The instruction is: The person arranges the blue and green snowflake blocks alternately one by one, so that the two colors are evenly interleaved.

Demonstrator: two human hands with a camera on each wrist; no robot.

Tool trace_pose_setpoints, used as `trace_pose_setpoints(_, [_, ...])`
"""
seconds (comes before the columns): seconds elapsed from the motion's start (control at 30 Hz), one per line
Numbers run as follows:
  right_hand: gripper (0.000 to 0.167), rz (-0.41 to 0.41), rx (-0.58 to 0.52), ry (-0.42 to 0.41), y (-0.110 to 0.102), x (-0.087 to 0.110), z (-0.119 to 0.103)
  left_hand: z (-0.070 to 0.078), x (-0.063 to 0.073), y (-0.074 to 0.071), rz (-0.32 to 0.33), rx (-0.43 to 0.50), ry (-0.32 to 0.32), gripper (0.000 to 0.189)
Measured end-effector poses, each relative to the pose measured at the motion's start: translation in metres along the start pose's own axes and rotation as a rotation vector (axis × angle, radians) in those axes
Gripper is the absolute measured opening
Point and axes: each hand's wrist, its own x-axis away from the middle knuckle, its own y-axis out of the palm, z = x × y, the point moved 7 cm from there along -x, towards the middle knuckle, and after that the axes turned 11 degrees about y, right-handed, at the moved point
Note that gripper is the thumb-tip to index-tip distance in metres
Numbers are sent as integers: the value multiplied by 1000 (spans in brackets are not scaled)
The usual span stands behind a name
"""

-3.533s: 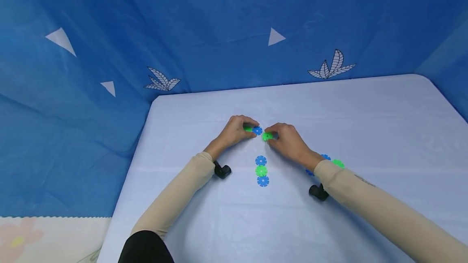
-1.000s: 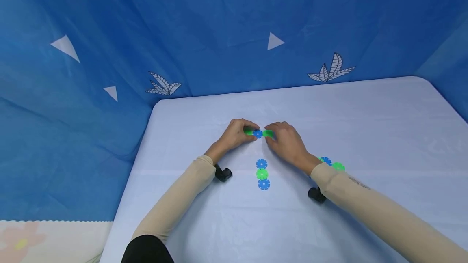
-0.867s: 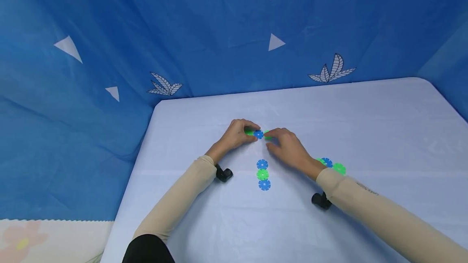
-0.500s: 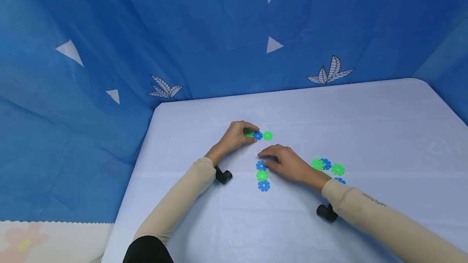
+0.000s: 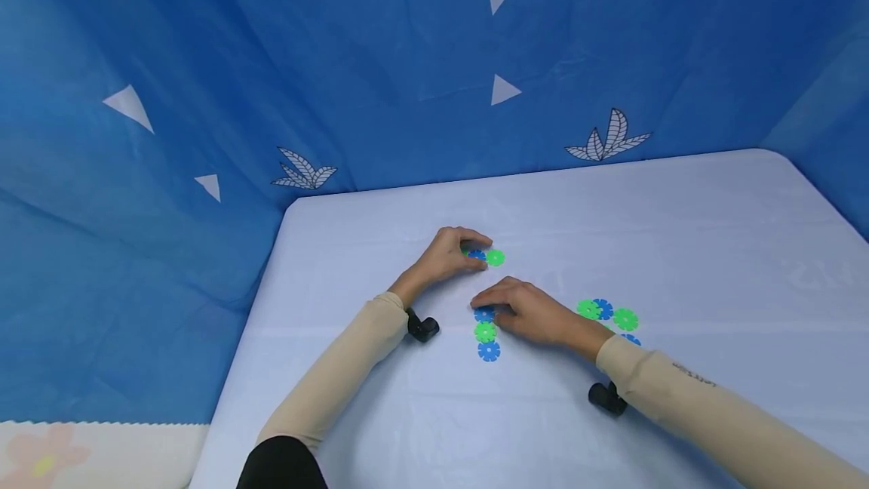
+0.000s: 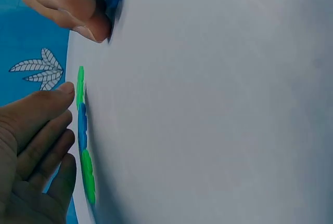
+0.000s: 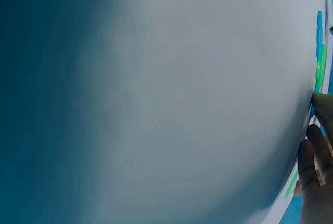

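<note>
The left hand (image 5: 444, 256) stands with thumb and fingers parted around a green-blue-green row of 3 notched discs (image 5: 477, 255) on the table (image 5: 407, 429), perhaps to steady its alignment. Nearer the person, the right hand (image 5: 526, 311) pinches the farthest blue disc (image 5: 484, 315) of a blue-green-blue column (image 5: 485, 333), likely by its rim because it is so thin; whether it is lifted I cannot tell. Other discs (image 5: 625, 319), partly hidden by the right sleeve (image 5: 713, 413), seem set aside to avoid crowding the 2 lines.
</note>
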Motion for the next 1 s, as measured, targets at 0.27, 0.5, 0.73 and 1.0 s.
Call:
trace_pose_setpoints(0.27, [35, 15, 59, -13, 0, 0, -4, 6, -5, 7, -31, 9, 14, 37])
trace_pose_setpoints(0.5, [33, 27, 80, -4, 1, -1, -8, 5, -5, 8, -25, 7, 14, 36])
trace_pose_setpoints(0.73, [29, 75, 82, 27, -1, -1, -7, 5, -5, 8, -28, -8, 13, 35])
trace_pose_setpoints(1.0, [29, 60, 119, 22, -2, 0, -7, 5, -7, 8, -34, -24, 28, 35])
